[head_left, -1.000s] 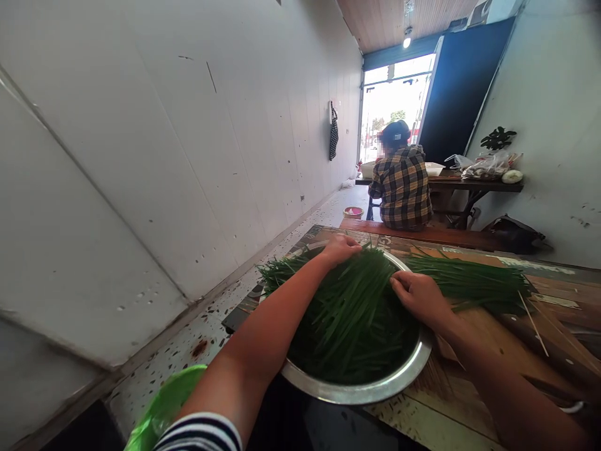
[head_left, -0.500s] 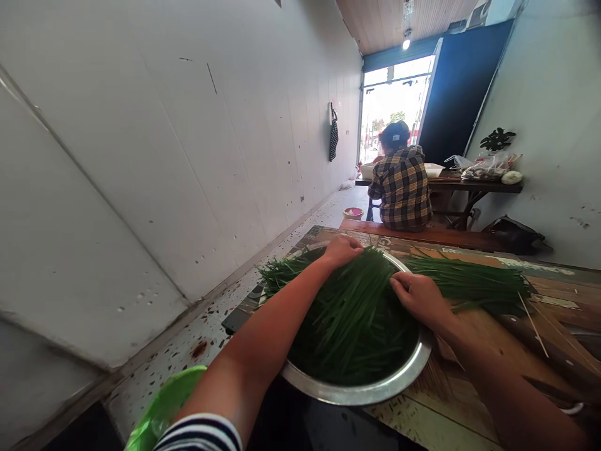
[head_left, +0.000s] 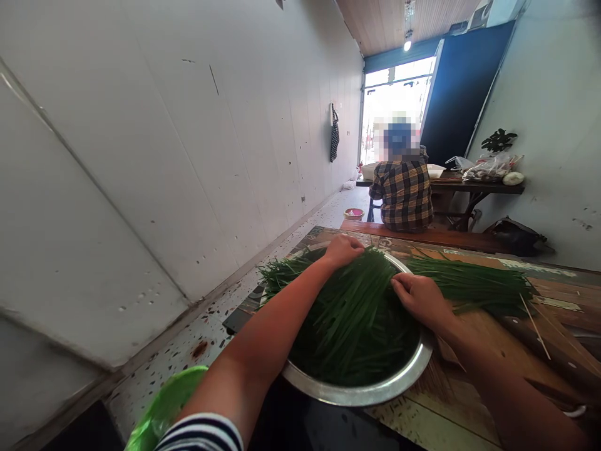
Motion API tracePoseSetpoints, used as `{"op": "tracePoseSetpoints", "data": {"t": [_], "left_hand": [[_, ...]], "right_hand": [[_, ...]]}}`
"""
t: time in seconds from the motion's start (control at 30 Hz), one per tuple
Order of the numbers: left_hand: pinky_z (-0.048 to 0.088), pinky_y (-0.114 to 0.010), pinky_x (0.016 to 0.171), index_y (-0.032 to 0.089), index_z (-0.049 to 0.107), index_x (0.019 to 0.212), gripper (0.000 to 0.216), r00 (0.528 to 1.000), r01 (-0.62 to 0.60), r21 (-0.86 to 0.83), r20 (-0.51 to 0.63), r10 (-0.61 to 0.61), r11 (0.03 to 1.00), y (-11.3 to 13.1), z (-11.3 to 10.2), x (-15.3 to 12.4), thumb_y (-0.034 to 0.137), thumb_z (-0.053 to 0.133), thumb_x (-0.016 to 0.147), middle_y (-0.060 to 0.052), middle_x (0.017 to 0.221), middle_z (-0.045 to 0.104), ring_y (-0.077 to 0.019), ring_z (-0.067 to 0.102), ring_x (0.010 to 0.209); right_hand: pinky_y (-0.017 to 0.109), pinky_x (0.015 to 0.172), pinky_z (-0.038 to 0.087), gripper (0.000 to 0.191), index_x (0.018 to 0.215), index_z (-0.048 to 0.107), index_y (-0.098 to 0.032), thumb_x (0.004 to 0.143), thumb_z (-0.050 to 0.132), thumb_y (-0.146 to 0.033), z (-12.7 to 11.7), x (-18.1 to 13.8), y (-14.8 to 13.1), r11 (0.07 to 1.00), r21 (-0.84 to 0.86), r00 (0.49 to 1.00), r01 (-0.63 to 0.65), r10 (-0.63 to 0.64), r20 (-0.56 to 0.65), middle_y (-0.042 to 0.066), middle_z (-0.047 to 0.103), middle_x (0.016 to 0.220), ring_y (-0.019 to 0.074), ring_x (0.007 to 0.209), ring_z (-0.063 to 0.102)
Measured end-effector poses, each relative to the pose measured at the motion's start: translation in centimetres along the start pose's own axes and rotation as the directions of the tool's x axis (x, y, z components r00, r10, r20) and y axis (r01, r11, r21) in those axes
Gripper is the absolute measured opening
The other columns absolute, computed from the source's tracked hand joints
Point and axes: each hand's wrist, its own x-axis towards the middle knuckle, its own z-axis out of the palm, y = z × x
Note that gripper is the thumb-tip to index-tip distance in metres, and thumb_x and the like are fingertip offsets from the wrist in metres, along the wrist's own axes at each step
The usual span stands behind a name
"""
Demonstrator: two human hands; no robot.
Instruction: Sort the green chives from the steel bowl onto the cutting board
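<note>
A wide metal bowl (head_left: 375,389) on the wooden table (head_left: 488,413) is heaped with long green chive leaves (head_left: 357,319). My left hand (head_left: 342,249) rests on the far side of the heap, its fingers curled down into the leaves. My right hand (head_left: 420,297) lies at the bowl's right rim with its fingers pinched on some leaves. A second bundle of chives (head_left: 474,285) lies flat on the table to the right of the bowl.
A person in a checked shirt (head_left: 404,191) sits on a bench with their back to me, at a farther table (head_left: 469,185) bearing bags and bowls. A green plastic bag (head_left: 164,404) is at lower left. The white wall runs along the left.
</note>
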Motion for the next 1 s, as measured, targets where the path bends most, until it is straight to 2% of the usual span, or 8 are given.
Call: {"op": "tracePoseSetpoints", "data": {"t": [0.63,1.0], "left_hand": [[0.048,-0.021,0.075,0.013,0.075,0.086,0.024,1.0,-0.01,0.058,-0.007,0.01,0.998,0.25,0.06,-0.12,0.022,0.059,0.071,-0.005,0.084,0.073,-0.0138,0.064,0.08],[0.048,-0.021,0.074,0.013,0.075,0.089,0.024,1.0,0.005,0.02,-0.004,-0.005,1.0,0.36,-0.04,-0.19,0.022,0.06,0.072,-0.006,0.085,0.073,-0.0136,0.064,0.079]], "right_hand": [[0.026,0.059,0.034,0.034,0.077,0.068,-0.02,0.084,0.039,-0.035,-0.04,0.08,-0.03,1.0,0.0,1.0,-0.006,0.006,0.014,0.005,0.069,0.07,0.0169,0.065,0.06],[0.026,0.061,0.035,0.035,0.079,0.068,-0.019,0.084,0.039,-0.035,-0.14,0.03,-0.12,1.0,0.005,0.999,-0.023,0.022,0.027,0.006,0.069,0.072,0.0168,0.066,0.06]]}}
